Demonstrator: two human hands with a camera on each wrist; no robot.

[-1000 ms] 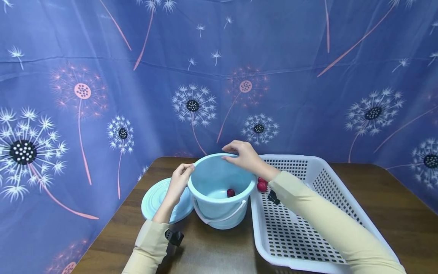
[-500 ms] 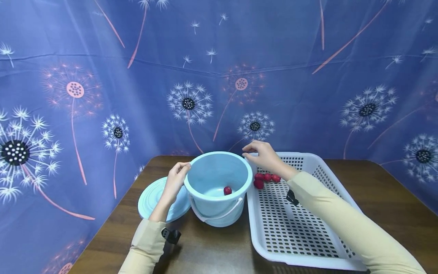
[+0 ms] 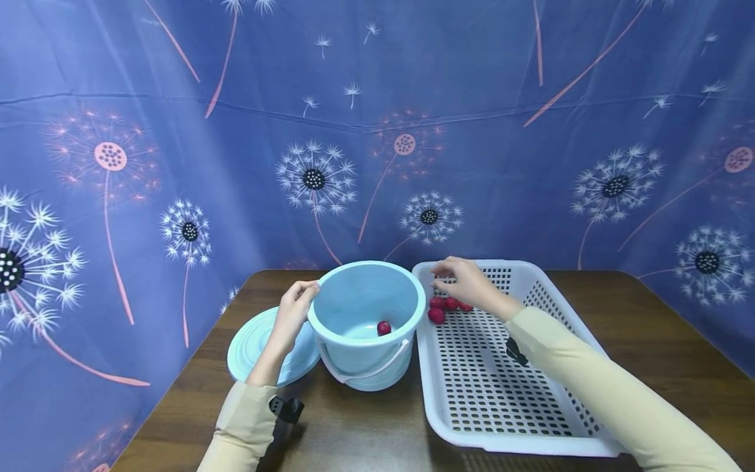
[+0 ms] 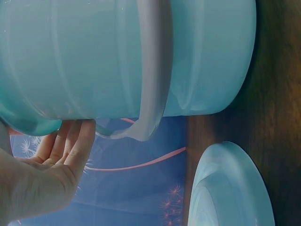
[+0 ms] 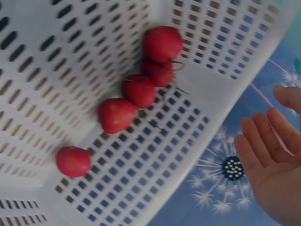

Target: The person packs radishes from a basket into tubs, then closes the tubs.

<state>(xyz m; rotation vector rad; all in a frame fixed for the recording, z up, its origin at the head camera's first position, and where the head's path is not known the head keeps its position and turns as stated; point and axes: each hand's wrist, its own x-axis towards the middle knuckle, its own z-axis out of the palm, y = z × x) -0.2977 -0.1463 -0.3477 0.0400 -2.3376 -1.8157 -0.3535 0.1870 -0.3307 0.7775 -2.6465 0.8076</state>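
At the left rim of a light blue bucket [image 3: 366, 367], my left hand [image 3: 295, 308] grips the edge. The left wrist view shows its fingers [image 4: 77, 141] against the outer wall; the thumb is mostly hidden. One small red round fruit [image 3: 384, 328] lies on the bucket's bottom. My right hand [image 3: 468, 285] hovers over the far left of a white perforated basket [image 3: 433, 393], with its thumb and fingers apart and nothing between them. Below it, several small red round fruits [image 5: 116, 115] with thin stems sit along the basket's far end.
A light blue lid [image 3: 250, 344] lies on the wooden table [image 3: 354, 432], left of the bucket. The bucket's white handle [image 3: 371, 373] hangs down at the front. Behind the table hangs a blue dandelion-print cloth [image 3: 377, 78].
My right hand has moved from over the bucket to the right, over the basket's far left. The left hand stays at the bucket's rim. The view has shifted slightly.
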